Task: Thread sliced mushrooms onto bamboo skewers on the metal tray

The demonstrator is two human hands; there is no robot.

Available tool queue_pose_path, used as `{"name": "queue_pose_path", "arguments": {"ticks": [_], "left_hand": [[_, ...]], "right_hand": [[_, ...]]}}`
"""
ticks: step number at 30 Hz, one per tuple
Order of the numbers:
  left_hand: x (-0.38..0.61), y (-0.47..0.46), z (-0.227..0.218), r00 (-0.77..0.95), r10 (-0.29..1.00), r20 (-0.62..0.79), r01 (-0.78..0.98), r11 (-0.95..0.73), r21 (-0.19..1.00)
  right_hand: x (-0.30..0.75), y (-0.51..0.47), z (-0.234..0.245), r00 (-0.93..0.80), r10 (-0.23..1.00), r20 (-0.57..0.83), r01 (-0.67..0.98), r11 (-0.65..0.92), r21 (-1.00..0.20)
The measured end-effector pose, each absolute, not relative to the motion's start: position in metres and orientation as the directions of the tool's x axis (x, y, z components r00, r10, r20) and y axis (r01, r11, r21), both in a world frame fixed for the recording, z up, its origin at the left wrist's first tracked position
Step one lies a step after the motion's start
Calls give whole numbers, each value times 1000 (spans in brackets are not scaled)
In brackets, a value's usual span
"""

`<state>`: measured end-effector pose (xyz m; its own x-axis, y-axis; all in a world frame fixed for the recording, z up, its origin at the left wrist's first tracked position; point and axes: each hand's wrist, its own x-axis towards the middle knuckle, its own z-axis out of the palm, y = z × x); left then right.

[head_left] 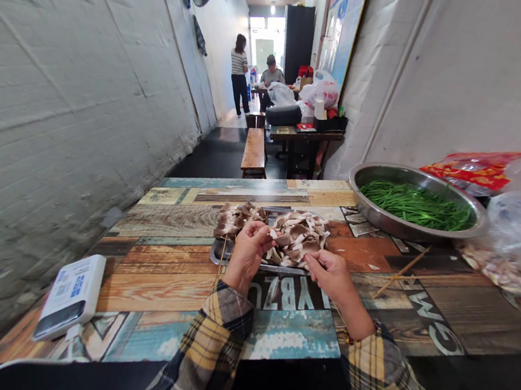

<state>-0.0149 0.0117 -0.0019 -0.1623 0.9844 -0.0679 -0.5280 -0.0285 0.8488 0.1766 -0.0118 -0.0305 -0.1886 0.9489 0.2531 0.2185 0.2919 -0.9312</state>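
A shallow metal tray (pixel 216 252) in front of me holds a heap of torn grey-brown oyster mushrooms (pixel 301 232). To their left on the tray lies a tighter row of mushroom pieces (pixel 238 218). My left hand (pixel 249 251) is closed in a pinch over the tray's middle, with a pale bit of mushroom at the fingertips. Thin bamboo skewers (pixel 220 266) show beside its wrist. My right hand (pixel 333 276) pinches a mushroom piece at the heap's right front edge; its curled fingers hide part of that piece.
A steel basin (pixel 477 227) of green chives (pixel 413 203) stands at the right, near plastic bags (pixel 516 222). Crossed skewers (pixel 401 274) lie before it. A white power bank (pixel 70 298) with a cable sits at left. Two people (pixel 239 77) are farther back, beyond a bench (pixel 254 149).
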Motion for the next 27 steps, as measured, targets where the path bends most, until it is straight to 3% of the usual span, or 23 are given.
{"name": "queue_pose_path", "arguments": {"ticks": [10, 27], "left_hand": [[-14, 14, -8, -224, 975, -8, -380, -80, 921], [-15, 15, -6, -246, 969, -36, -486, -91, 869]], "right_hand": [[177, -12, -32, -225, 947, 231, 280, 290, -915], [177, -13, -33, -272, 929, 252, 360, 341, -868]]}}
